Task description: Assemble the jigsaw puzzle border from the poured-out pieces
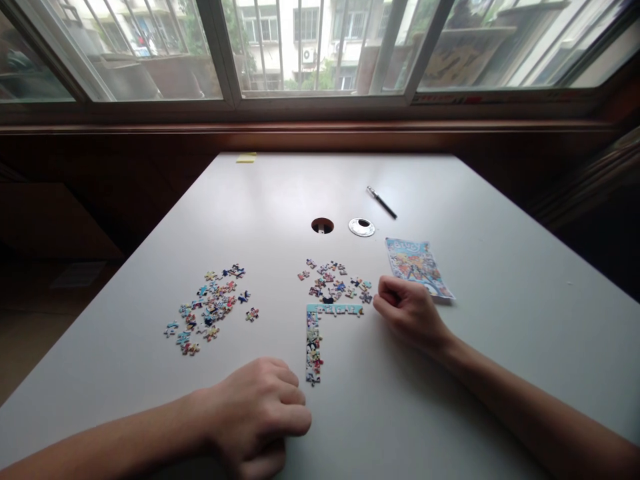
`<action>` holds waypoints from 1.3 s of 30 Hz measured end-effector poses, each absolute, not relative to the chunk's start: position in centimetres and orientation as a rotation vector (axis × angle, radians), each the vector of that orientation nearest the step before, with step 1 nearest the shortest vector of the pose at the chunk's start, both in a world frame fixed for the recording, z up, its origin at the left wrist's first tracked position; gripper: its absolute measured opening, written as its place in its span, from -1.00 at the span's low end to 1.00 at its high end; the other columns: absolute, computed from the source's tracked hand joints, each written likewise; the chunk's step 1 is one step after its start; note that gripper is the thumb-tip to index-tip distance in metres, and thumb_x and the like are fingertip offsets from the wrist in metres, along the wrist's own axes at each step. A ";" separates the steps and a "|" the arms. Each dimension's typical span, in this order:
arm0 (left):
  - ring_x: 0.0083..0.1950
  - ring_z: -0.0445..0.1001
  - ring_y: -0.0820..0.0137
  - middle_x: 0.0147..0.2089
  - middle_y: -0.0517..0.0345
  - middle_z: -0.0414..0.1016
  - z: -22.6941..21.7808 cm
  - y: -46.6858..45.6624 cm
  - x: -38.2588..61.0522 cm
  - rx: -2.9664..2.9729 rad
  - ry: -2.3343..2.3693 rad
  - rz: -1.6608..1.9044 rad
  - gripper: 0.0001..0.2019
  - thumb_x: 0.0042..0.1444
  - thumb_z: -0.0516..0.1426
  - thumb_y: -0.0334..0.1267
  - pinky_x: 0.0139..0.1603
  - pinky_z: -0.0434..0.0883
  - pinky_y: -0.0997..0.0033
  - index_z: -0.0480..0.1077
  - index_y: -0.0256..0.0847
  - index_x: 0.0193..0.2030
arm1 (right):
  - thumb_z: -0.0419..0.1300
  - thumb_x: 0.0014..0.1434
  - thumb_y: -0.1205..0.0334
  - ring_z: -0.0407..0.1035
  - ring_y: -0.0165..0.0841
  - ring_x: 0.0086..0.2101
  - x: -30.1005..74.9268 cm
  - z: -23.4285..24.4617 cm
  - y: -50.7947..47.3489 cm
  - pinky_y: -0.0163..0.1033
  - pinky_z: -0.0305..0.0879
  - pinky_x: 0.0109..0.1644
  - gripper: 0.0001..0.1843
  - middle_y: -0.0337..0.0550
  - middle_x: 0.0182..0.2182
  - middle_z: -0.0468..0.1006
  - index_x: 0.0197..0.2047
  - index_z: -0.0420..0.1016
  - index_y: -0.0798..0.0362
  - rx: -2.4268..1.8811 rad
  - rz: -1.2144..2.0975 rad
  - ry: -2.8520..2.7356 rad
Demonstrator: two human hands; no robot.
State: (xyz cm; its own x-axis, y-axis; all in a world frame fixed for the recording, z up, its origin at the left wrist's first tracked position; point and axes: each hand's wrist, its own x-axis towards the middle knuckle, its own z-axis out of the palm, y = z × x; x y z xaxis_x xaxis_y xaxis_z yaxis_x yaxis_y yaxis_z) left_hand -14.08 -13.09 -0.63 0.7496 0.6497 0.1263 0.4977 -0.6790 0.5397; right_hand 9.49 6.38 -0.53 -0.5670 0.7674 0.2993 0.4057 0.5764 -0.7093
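Joined jigsaw pieces (313, 343) form an L, one arm running down the left side and a light blue arm along the top. My left hand (263, 413) rests on the table just left of its lower end, fingers curled in; whether they hold anything is hidden. Right of the top arm, my right hand (407, 310) is closed in a loose fist, its fingertips tucked out of sight. Loose puzzle pieces (330, 287) lie just above the L. A larger scatter of puzzle pieces (213, 307) is spread farther left. Beyond my right hand lies a colourful picture sheet (417, 263).
A black pen (383, 203) lies toward the back of the white table (165, 247). In front of it are a round hole (323, 226) and a silver cable-hole cover (361, 227). A yellow sticky note (246, 158) sits at the far edge, below the window.
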 end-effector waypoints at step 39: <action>-0.51 0.15 0.34 -0.51 0.17 0.22 -0.5 -13.1 -14.0 2.484 0.864 0.391 -0.60 -0.37 0.02 -0.34 -0.46 0.12 0.23 -0.19 -0.17 -0.42 | 0.08 -0.06 0.44 -0.10 -0.48 -0.54 9.5 -0.5 6.2 -0.30 -0.13 -0.48 -0.68 -0.37 -0.62 -0.02 -0.57 -0.06 -0.01 -0.934 0.825 -2.191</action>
State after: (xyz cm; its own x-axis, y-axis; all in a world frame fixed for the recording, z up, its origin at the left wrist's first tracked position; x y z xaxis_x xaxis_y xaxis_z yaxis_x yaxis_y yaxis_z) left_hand -14.05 -13.14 -0.53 0.7602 0.6406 0.1084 0.5041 -0.6869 0.5236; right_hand 9.47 6.21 -0.50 -0.5642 0.7745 0.2859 0.3939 0.5568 -0.7313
